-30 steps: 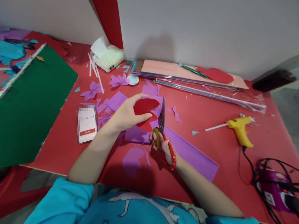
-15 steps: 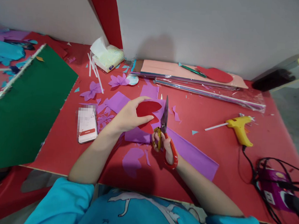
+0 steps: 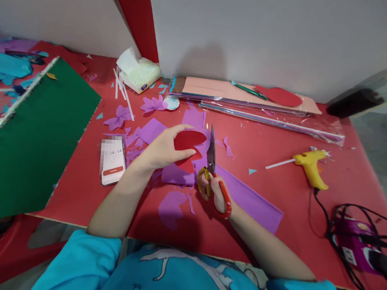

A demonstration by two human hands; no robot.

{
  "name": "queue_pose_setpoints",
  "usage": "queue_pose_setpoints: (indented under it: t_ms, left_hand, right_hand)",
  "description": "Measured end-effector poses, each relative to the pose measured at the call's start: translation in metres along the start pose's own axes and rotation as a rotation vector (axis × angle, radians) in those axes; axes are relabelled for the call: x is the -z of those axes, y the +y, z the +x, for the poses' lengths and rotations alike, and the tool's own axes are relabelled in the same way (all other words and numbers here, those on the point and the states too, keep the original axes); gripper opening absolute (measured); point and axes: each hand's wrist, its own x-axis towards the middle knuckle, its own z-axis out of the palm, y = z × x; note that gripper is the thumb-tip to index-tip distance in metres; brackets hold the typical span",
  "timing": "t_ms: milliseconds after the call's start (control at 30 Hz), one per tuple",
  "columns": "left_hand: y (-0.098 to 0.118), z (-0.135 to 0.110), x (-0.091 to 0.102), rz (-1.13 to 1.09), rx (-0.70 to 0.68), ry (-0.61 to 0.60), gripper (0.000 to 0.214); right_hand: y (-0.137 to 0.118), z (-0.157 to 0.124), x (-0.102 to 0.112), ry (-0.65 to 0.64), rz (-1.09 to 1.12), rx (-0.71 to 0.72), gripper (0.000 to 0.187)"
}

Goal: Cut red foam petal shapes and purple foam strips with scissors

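My left hand pinches a red paper cutout with rounded lobes, thumb on its near face. In my right hand is a pair of scissors with one red and one yellow handle. Their blades point away from me, look nearly closed, and stand just right of the red paper, apart from it. Beneath both hands lie purple paper sheets and scraps. A purple petal-shaped cutout rests on the red table nearer my body.
A phone lies left of my left forearm, beside a large green board. Purple paper flowers and a tissue pack are behind. To the right are a yellow glue gun and a purple corded device. Wrapped paper packs line the wall.
My left hand and the red paper have shifted slightly left. The scissors have tilted a little leftward at the tips, and the gap between them and the paper looks slightly different.
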Motion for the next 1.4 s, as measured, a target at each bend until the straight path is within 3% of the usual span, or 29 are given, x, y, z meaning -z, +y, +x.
queue_pose_setpoints:
  t_ms: [333,700,833,1000,1100,1233,1400]
  left_hand:
    - [-0.003,0.001,0.008,0.025,0.012,-0.053,0.053]
    - [-0.005,0.001,0.016,0.135,0.015,-0.069,0.047]
    - [-0.007,0.002,0.009,0.135,-0.019,-0.172,0.048]
    - [-0.002,0.003,-0.007,0.069,-0.127,-0.427,0.038]
    - [0.001,0.002,-0.016,0.026,-0.175,-0.557,0.036]
    - [0.002,0.001,-0.022,-0.002,-0.175,-0.606,0.040]
    - [0.000,0.000,-0.025,-0.012,-0.150,-0.631,0.042]
  right_hand:
    - [-0.002,0.003,0.009,-0.052,-0.198,0.115,0.054]
    - [-0.016,0.002,0.004,0.056,-0.308,0.024,0.047]
    - [-0.015,0.006,0.004,0.140,-0.256,0.024,0.042]
    - [-0.009,0.008,0.009,0.153,-0.062,0.085,0.036]
    - [-0.006,0.008,0.011,0.240,-0.021,0.093,0.037]
    - [-0.009,0.009,0.010,0.363,0.024,0.050,0.031]
    - [-0.014,0.009,0.010,0.350,0.034,0.095,0.027]
